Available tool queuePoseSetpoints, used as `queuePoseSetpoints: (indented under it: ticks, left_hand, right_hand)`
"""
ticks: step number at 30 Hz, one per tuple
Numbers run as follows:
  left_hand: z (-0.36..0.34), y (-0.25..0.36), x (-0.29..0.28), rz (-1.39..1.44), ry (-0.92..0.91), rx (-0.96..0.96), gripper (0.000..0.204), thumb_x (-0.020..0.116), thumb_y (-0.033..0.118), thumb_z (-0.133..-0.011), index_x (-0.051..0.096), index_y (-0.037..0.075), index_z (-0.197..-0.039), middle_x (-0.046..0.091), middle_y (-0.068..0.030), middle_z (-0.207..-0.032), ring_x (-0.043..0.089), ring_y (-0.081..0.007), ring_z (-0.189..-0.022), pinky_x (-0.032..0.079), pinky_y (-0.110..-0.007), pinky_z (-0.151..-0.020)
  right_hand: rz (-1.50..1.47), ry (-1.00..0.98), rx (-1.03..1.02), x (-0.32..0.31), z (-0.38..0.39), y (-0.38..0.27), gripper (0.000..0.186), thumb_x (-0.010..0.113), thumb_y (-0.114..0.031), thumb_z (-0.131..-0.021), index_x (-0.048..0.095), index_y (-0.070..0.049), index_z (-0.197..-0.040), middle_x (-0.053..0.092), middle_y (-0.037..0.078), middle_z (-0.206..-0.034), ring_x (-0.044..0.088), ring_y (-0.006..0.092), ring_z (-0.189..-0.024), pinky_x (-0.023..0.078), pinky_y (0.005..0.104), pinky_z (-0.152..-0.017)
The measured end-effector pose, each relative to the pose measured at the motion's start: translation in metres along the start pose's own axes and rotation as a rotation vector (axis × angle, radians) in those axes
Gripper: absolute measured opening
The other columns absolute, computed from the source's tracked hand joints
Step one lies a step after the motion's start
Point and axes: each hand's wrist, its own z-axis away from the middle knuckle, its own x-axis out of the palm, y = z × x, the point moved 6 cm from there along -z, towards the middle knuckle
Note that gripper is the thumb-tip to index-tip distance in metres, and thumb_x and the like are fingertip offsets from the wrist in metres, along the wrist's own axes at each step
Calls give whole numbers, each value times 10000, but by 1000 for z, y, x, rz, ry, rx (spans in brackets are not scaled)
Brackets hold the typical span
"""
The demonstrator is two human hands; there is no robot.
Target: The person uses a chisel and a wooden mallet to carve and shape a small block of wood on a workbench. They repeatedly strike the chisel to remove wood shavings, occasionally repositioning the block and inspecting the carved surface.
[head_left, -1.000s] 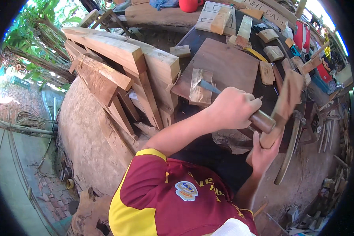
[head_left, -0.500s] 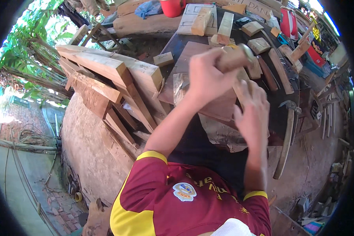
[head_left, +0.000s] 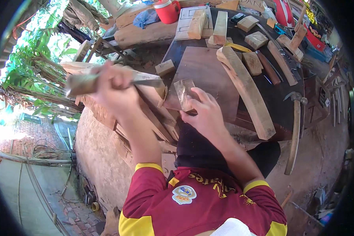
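My left hand (head_left: 120,80) is closed around a chisel (head_left: 80,83), smeared by motion. The tool's thick wooden handle sticks out to the left, and its flat grey blade points right, above the stacked beams. At the near left edge of a brown board (head_left: 208,74), my right hand (head_left: 204,112) grips the side of a small shiny pale block (head_left: 183,92) with its fingertips. A long, slightly curved piece of wood (head_left: 247,94) lies to the right of that hand, across the board and the dark table.
Thick beams (head_left: 161,88) lean at the left. A hammer (head_left: 294,129) hangs over the table's right edge. Wooden blocks (head_left: 256,40), a brown-handled tool (head_left: 269,69) and a white drawn panel (head_left: 181,27) lie farther back, near a red mug (head_left: 167,11).
My left hand has swung left with the chisel, away from the curved wood. My right hand has left that wood and moved left to the shiny block. The curved wood now lies in full view.
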Motion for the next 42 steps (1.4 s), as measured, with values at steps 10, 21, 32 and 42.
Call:
queuePoseSetpoints:
  ticks: [10, 21, 32, 42]
  left_hand:
    - [65, 32, 5, -450, -446, 155, 136, 595, 36, -768, 482, 111, -759, 407, 10, -586, 400, -108, -480, 305, -279, -440]
    - [152, -36, 115, -457, -1043, 240, 177, 738, 103, -632, 577, 78, -699, 490, -40, -594, 491, -250, -473, 369, -346, -449]
    - [142, -89, 102, -742, -929, 205, 256, 707, 136, -505, 570, 79, -715, 534, -84, -623, 556, -307, -553, 436, -372, -505]
    - [140, -100, 97, -972, -899, 179, 257, 703, 125, -498, 572, 88, -715, 559, -73, -634, 595, -292, -600, 462, -368, -525]
  right_hand:
    - [-224, -287, -140, 6, -30, 16, 241, 693, -24, -716, 662, 32, -949, 506, 216, -1329, 404, 415, -1315, 378, 446, -1061]
    - [404, 121, 255, -132, 13, 17, 581, 730, -105, -732, 555, -39, -1282, 489, 181, -1364, 441, 381, -1289, 368, 454, -1071]
    - [514, -66, 446, -132, 35, 50, 669, 697, -86, -759, 465, -63, -1385, 531, 170, -1313, 536, 351, -1184, 442, 446, -955]
    - [587, -90, 534, -127, 39, 57, 759, 722, -97, -763, 407, -139, -1453, 551, 168, -1259, 549, 366, -1151, 478, 450, -918]
